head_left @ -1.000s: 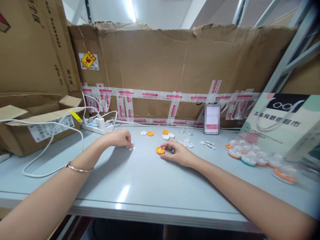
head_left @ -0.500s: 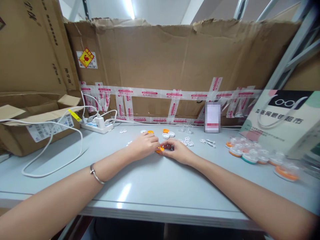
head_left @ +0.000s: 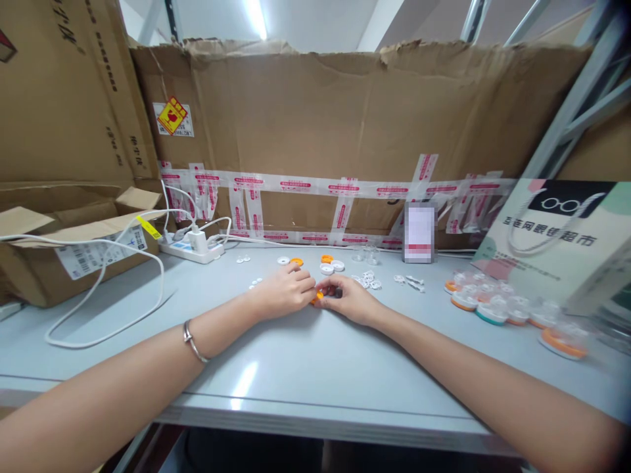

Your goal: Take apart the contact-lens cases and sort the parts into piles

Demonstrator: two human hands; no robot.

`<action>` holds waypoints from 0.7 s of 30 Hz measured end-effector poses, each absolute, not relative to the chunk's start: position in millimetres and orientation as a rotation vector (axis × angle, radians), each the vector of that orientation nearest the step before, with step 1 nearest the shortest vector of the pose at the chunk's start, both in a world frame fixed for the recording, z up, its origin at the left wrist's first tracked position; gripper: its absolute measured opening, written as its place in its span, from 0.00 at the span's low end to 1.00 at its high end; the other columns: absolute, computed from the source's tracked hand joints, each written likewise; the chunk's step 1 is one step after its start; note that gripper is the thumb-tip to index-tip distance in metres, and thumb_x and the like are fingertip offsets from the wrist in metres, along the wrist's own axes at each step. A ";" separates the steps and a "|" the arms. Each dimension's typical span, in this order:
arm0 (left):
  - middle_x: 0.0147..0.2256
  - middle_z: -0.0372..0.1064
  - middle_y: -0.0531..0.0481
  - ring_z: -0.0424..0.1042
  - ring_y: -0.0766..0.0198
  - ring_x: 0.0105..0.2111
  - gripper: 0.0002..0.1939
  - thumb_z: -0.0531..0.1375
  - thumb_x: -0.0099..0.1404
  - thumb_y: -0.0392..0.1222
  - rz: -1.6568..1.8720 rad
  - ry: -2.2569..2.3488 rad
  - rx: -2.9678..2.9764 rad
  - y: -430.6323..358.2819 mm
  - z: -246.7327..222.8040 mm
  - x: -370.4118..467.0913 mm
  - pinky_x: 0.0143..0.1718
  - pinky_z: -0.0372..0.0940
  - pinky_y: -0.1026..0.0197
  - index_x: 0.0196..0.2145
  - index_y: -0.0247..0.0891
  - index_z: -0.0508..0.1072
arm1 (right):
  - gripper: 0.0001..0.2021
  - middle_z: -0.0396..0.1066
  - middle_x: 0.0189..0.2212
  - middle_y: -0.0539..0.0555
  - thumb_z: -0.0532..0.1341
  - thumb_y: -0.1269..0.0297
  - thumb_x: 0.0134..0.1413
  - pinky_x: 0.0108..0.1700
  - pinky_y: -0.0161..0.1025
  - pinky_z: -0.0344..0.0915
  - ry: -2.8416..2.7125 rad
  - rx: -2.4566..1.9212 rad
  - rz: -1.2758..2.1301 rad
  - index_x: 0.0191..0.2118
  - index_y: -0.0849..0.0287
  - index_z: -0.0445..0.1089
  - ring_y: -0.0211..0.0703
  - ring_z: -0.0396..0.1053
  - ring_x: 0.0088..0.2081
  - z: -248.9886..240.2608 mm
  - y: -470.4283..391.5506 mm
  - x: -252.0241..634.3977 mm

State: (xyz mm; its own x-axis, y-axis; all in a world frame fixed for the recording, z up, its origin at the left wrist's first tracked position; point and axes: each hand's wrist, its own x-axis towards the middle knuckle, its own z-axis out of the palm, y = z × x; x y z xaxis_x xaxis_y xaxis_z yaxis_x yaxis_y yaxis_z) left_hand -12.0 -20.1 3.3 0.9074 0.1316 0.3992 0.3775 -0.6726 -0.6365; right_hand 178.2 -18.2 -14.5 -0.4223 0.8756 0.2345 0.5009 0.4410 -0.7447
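Mid-table, a small orange round plastic part (head_left: 319, 298) sits between my two hands, mostly covered by fingers. My right hand (head_left: 351, 299) pinches its right side between thumb and fingers. From the left, my left hand (head_left: 288, 288) closes its bent fingers over the other side. Just beyond lie a white ring (head_left: 282, 261) with an orange ring (head_left: 296, 262), and white round caps (head_left: 327, 269) by another orange part (head_left: 327, 259). Small white pieces (head_left: 369, 280) are heaped behind my right hand, and tiny white pieces (head_left: 256, 283) lie by my left hand.
Several finished-looking clear-topped pieces with coloured bases (head_left: 490, 312) stand at right, before a paper bag (head_left: 547, 236). A phone-like upright panel (head_left: 419, 231) leans at the back. On the left are a power strip (head_left: 192, 246), a looping white cable (head_left: 160, 289) and an open carton (head_left: 79, 259).
My left hand has shifted slightly right and down over the orange part, uncovering the white ring and tiny pieces behind it. My right hand stays nearly still.
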 end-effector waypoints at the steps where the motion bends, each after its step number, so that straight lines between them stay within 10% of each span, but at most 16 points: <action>1: 0.27 0.66 0.49 0.62 0.64 0.29 0.10 0.49 0.64 0.33 -0.403 -0.349 -2.291 -20.3 4.4 -11.6 0.36 0.51 0.57 0.28 0.34 0.68 | 0.14 0.66 0.28 0.50 0.64 0.63 0.38 0.35 0.36 0.61 -2.079 -1.150 0.788 0.35 0.62 0.69 0.38 0.63 0.32 -14.7 -18.0 178.3; 21: 0.27 0.64 0.49 0.61 0.62 0.29 0.09 0.49 0.64 0.32 -0.271 -0.257 -2.286 -11.9 5.1 -8.8 0.31 0.52 0.57 0.28 0.34 0.66 | 0.13 0.64 0.27 0.49 0.64 0.64 0.37 0.34 0.35 0.60 -2.050 -1.119 0.858 0.33 0.63 0.69 0.37 0.62 0.30 -15.4 -15.2 176.8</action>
